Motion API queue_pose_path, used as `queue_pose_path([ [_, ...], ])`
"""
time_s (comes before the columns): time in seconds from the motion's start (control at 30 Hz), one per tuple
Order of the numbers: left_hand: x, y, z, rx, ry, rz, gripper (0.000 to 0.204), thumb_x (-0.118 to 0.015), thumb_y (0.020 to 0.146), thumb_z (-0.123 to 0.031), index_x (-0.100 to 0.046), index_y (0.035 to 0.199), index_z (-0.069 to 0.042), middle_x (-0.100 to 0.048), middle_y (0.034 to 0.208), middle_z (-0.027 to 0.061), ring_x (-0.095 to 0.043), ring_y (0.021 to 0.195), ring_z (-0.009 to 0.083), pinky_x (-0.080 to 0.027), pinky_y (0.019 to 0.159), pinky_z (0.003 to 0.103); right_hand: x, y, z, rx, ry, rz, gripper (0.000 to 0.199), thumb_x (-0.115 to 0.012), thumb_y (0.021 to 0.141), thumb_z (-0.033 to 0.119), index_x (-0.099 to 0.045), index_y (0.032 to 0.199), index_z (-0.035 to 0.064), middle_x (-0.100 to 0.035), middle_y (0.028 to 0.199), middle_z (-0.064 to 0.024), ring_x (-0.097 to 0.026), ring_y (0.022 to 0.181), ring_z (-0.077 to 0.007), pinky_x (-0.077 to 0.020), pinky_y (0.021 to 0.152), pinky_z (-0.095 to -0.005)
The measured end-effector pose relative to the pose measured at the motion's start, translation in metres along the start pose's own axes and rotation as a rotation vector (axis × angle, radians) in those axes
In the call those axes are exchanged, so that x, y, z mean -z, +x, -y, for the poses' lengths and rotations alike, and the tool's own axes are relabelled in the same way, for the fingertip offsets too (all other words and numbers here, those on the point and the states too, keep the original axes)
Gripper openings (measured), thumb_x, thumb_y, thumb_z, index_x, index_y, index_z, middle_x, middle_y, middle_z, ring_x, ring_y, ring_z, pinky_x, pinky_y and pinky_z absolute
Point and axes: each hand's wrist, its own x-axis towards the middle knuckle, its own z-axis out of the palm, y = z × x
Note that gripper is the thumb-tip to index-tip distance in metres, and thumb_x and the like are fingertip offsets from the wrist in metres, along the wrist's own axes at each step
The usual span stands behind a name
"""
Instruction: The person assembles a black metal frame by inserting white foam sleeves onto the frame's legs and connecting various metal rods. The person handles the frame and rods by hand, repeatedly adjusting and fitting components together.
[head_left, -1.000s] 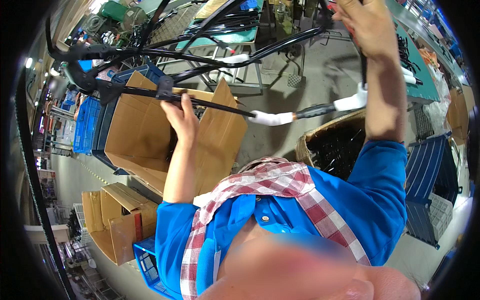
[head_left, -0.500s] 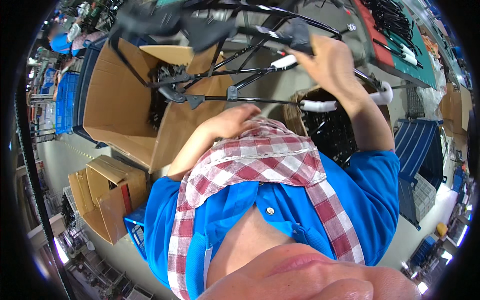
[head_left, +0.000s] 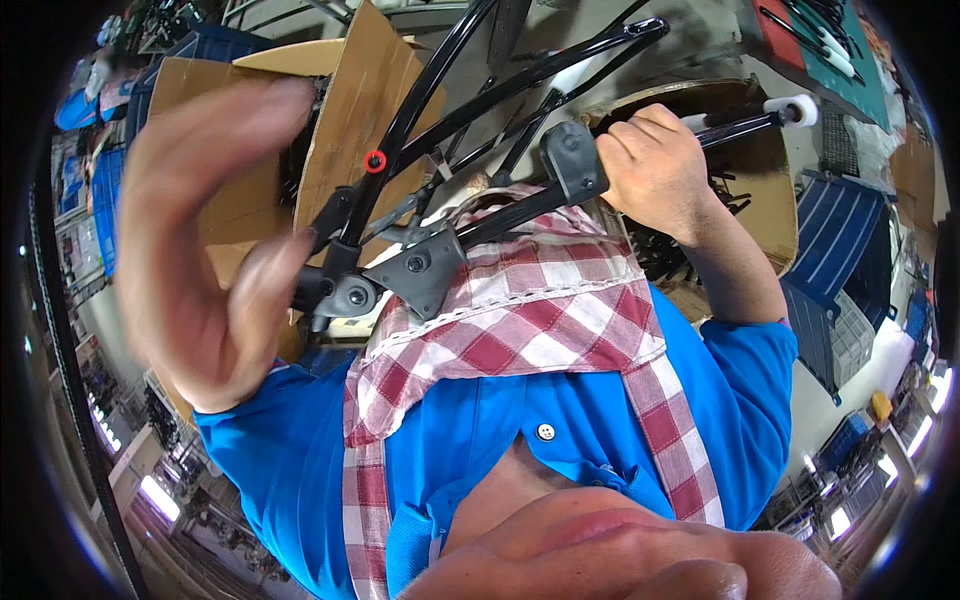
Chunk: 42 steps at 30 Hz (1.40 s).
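Observation:
My right hand grips a black metal tube of a folding frame, close to my chest. The frame has several black tubes, dark grey plastic joints and a small red button; one tube end is wrapped in white foam. My left hand is raised close to the camera, blurred, fingers apart and holding nothing, just left of the frame's lower joint. I wear a blue shirt and a red-and-white checked scarf.
An open cardboard box stands behind the frame at the left. Another box with black parts is at the right. Blue plastic crates stand at the right, and a green-topped bench is at the upper right.
The frame has come down closer to my chest. My left hand has let go of it and risen toward the camera; my right hand keeps its grip on the tube.

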Motion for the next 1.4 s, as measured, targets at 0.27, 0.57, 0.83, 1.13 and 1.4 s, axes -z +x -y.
queue_pose_path([
  [0.27,-0.071,-0.004,0.069,0.732,-0.514,0.499,0.04,-0.056,0.099,-0.026,-0.052,0.127,0.003,-0.061,0.102,0.0107,-0.061,0.088,0.0169,-0.049,0.081,0.031,-0.006,0.004,-0.003,0.129,0.02,-0.022,0.012,-0.067,0.071,0.011,-0.055,0.07,0.0101,-0.056,0.063,-0.0014,-0.062,0.064,-0.0152,-0.0474,0.072,-0.0294],
  [0.57,-0.058,-0.035,0.082,0.743,-0.662,0.496,0.032,-0.05,0.102,-0.029,-0.053,0.112,0.001,-0.064,0.085,0.0079,-0.063,0.081,0.0135,-0.049,0.075,0.027,-0.003,0.017,0.014,0.049,0.165,0.117,0.034,-0.08,0.061,0.023,-0.056,0.079,0.0083,-0.061,0.08,-0.0051,-0.064,0.081,-0.0213,-0.0463,0.08,-0.0342],
  [0.83,-0.045,-0.047,0.099,1.013,-1.057,0.317,0.059,-0.033,0.106,-0.043,-0.05,0.122,0.011,-0.066,0.101,0.0203,-0.07,0.089,0.0241,-0.057,0.081,0.029,-0.006,0.01,0.015,0.048,0.195,0.042,0.031,-0.078,0.057,0.021,-0.056,0.072,0.0066,-0.058,0.072,-0.0069,-0.06,0.073,-0.0264,-0.0482,0.074,-0.0357],
  [1.13,-0.06,-0.056,0.108,0.831,-0.917,0.559,0.052,-0.044,0.103,-0.047,-0.059,0.114,0.001,-0.064,0.087,0.0067,-0.061,0.075,0.0108,-0.053,0.071,0.023,-0.01,-0.004,0.018,-0.001,0.19,0.038,0.028,-0.078,0.058,0.015,-0.057,0.073,0.0041,-0.061,0.074,-0.0096,-0.062,0.073,-0.0274,-0.05,0.073,-0.0378],
  [1.4,-0.069,-0.065,0.11,0.882,-0.695,0.517,0.05,-0.048,0.102,-0.046,-0.06,0.117,-0.001,-0.063,0.089,0.0045,-0.06,0.079,0.0104,-0.05,0.074,0.024,-0.014,-0.006,0.022,-0.012,0.165,0.076,0.025,-0.077,0.059,0.016,-0.057,0.072,0.0051,-0.06,0.075,-0.0094,-0.061,0.074,-0.0272,-0.0498,0.071,-0.0371],
])
